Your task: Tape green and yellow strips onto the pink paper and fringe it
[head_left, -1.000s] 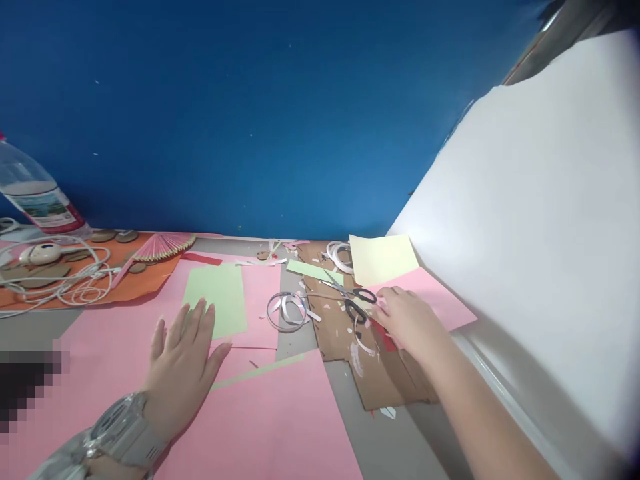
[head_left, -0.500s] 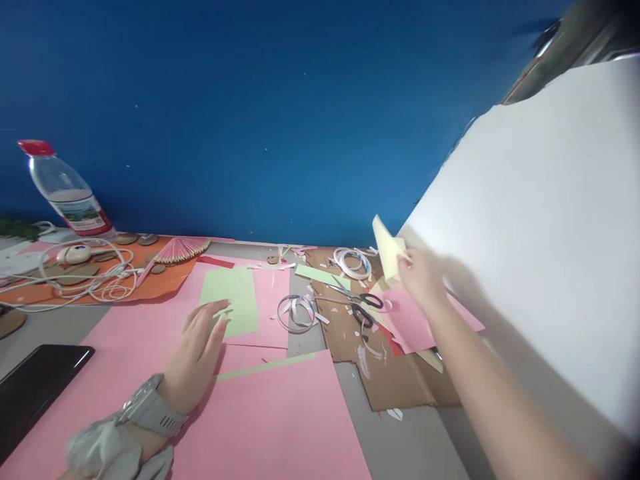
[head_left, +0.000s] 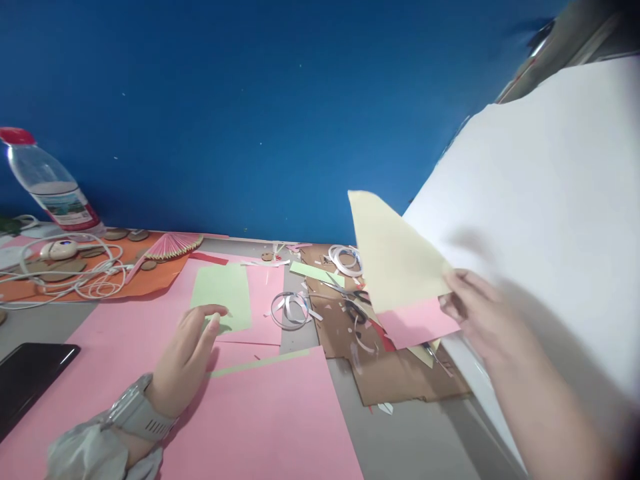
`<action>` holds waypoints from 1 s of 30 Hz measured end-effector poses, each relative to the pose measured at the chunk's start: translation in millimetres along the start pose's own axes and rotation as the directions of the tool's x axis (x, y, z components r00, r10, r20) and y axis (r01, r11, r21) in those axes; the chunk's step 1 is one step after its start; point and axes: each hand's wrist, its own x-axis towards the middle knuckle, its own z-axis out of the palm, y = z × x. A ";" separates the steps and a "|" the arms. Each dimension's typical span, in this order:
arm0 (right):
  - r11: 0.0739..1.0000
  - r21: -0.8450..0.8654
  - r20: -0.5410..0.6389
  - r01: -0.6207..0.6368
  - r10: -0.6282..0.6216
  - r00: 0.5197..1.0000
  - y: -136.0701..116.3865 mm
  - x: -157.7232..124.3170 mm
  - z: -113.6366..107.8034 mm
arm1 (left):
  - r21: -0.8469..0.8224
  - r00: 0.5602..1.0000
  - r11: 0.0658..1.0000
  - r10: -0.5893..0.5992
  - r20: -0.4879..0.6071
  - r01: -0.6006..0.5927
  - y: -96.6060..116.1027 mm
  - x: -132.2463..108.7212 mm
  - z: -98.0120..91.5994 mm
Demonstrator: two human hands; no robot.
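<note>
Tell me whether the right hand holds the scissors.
No, the right hand grips a pale yellow sheet held up in the air, while the scissors lie on the cardboard.

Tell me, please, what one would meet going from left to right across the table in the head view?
water bottle → pink paper fan → green sheet → ribbon coil → yellow sheet → right hand, which holds that sheet.

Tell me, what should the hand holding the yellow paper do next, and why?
Probably carry the yellow sheet over to the big pink paper by the left hand: the right hand pinches it in mid-air above cluttered cardboard.
</note>
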 end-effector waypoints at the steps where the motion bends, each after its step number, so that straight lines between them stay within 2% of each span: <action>1: 0.999 -0.037 0.039 -0.024 0.026 0.999 9.3 0.5 4.9 | 0.001 1.000 1.000 0.005 0.004 -0.005 0.2 0.0 0.0; 3: 0.996 -0.082 0.063 -0.033 0.038 0.997 23.0 2.4 16.8 | 0.006 1.000 1.000 0.013 0.001 -0.013 0.5 0.5 -0.2; 6: 0.969 -0.240 0.194 -0.052 0.100 0.976 29.7 3.1 27.6 | 0.005 1.000 1.000 -0.007 -0.004 0.007 0.4 1.5 -0.8; 9: 0.876 -0.482 0.259 -0.018 0.162 0.952 30.9 -3.1 18.6 | 0.006 1.000 1.000 -0.017 -0.016 0.017 0.2 2.1 -1.3; 12: 0.681 -0.731 0.220 0.032 0.190 0.957 40.5 -16.5 -3.0 | -0.008 1.000 1.000 -0.029 -0.012 0.029 1.0 1.5 -1.9; 15: 0.521 -0.847 0.227 0.109 0.169 0.959 56.2 -34.4 -19.3 | -0.030 0.999 0.998 -0.050 0.021 0.051 2.4 0.5 -2.2; 16: 0.448 -0.878 0.255 0.172 0.133 0.958 61.0 -40.1 -22.0 | -0.033 0.998 0.998 -0.056 0.035 0.057 2.9 0.1 -2.1; 17: 0.302 -0.911 0.315 0.281 0.067 0.947 65.3 -44.9 -23.3 | -0.036 0.997 0.997 -0.061 0.047 0.063 3.3 -0.2 -1.7; 18: 0.195 -0.918 0.355 0.345 0.018 0.935 68.8 -48.6 -23.6 | -0.039 0.996 0.997 -0.067 0.058 0.070 3.5 -0.4 -1.2; 20: 0.063 -0.913 0.399 0.402 -0.048 0.915 73.7 -51.8 -22.3 | -0.046 0.994 0.995 -0.080 0.071 0.083 3.6 -0.6 -0.1; 24: 0.050 -0.920 0.380 0.388 -0.119 0.917 74.3 -46.9 -18.3 | -0.072 0.993 0.993 -0.084 0.084 0.090 2.5 -0.1 0.9; 26: 0.093 -0.913 0.382 0.398 -0.149 0.912 67.7 -44.0 -17.6 | -0.098 0.993 0.991 -0.080 0.086 0.089 2.3 0.2 0.4; 27: 0.137 -0.906 0.379 0.401 -0.161 0.911 62.0 -43.2 -17.7 | -0.112 0.993 0.990 -0.079 0.085 0.088 2.5 0.4 0.0; 29: 0.341 -0.874 0.297 0.347 -0.192 0.935 47.0 -42.3 -19.1 | -0.130 0.993 0.987 -0.080 0.083 0.091 3.4 0.8 -0.8; 30: 0.451 -0.845 0.218 0.285 -0.196 0.956 38.3 -41.9 -20.3 | -0.135 0.993 0.986 -0.083 0.082 0.094 3.8 1.0 -1.0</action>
